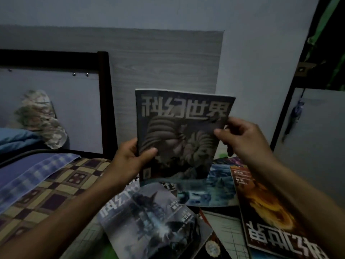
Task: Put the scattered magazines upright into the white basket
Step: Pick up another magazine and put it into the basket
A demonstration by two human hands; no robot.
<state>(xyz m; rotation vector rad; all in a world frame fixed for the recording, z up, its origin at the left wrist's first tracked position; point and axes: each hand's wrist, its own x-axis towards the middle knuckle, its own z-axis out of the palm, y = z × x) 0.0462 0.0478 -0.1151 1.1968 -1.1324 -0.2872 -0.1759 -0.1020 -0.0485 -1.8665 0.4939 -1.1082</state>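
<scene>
A magazine with a dark grey cover and large white characters is held upright in the air, facing me. My left hand grips its lower left edge, thumb across the cover. My right hand pinches its right edge. Below it several magazines lie scattered and overlapping: a grey-blue one, a blue one and an orange-brown one under my right forearm. The white basket is not in view.
A checked brown and yellow bed cover with a blue plaid cloth lies at the left. Behind stand a dark bed frame, a camouflage bundle and a grey wall panel. A cabinet door is at the right.
</scene>
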